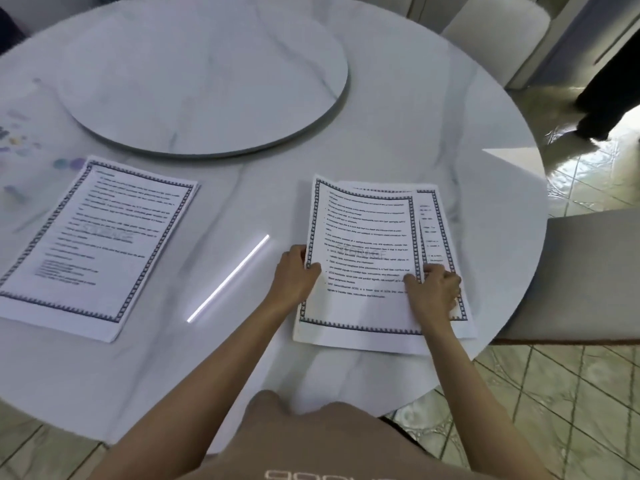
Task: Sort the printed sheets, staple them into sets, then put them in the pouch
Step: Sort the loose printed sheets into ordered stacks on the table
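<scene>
**Holding the top sheet by both long edges**

The round marble table (450, 116) fills the view, with a raised turntable (207, 74) at its middle, well beyond the papers. On the person's left lies the left pile (97, 244) of bordered printed sheets, flat, with its long axis running away from the person and leaning right. The right pile (437, 216) lies straight ahead, its long axis also pointing away. Its near right corner is close to the table's rim, and a grey chair (588, 271) stands past that rim.

On this pile sits the top sheet (363, 237), shifted left so a strip of the page beneath shows along the right. The left hand (294, 271) has its grip pinched on that sheet's left long edge, thumb on top. The right hand (436, 289) has its grip closed on the right long edge, thumb on the print. No stapler or pouch can be made out, and the blurred coloured marks at far left are too faint to name.

Sorting looks to be the step in hand. If this page belongs with the left pile, it must travel sideways, across its own long axis, and the left hand is nearer. The bare table between the piles, crossed only by a bright reflection (228, 278), gives open room. The tight side is the right, where the rim is near.
</scene>
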`<state>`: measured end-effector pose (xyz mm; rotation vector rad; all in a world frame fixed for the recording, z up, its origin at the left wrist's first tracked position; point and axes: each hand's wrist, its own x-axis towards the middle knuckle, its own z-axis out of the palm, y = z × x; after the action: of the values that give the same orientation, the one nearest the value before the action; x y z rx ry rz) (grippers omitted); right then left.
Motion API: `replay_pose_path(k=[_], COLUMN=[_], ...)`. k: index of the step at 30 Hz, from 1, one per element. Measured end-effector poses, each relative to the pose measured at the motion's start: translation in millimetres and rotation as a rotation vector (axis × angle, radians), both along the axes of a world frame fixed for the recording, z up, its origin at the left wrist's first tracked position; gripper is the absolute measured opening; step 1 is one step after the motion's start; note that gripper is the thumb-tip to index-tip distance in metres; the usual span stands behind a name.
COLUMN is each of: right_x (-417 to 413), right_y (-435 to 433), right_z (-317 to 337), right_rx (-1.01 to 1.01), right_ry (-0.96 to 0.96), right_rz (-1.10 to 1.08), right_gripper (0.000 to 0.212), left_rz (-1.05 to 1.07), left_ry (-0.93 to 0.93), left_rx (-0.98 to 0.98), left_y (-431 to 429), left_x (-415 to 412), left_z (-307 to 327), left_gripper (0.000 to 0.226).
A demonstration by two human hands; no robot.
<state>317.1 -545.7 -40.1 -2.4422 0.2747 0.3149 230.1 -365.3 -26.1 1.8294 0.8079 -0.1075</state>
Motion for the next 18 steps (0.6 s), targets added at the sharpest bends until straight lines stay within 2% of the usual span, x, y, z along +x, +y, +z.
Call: replay_pose_path(k=[5, 9, 12, 18], right_x=[8.1, 15.0, 17.4, 19.8], right_y=[-4.3, -8.8, -11.2, -7.2], right_z=[-5.7, -8.5, -8.1, 2.7], right_rx=[0.024, 0.080, 0.106, 0.383], right_ry=[-0.009, 0.032, 0.020, 0.006], right_rz=[0.034, 0.064, 0.097, 0.129], right_gripper=[0.047, 0.050, 0.040, 0.026], left_rz=[0.078, 0.121, 0.118, 0.073], left_ry=[-0.020, -0.006, -0.030, -0.188], left_rx=[-0.029, -0.026, 0.012, 0.014], left_y=[-10.3, -17.2, -17.8, -5.2], left_x=[1.0, 2.4, 1.1, -11.0], left_z=[-4.6, -2.7, 0.7, 11.8], left_gripper=[0.044, 0.039, 0.034, 0.028])
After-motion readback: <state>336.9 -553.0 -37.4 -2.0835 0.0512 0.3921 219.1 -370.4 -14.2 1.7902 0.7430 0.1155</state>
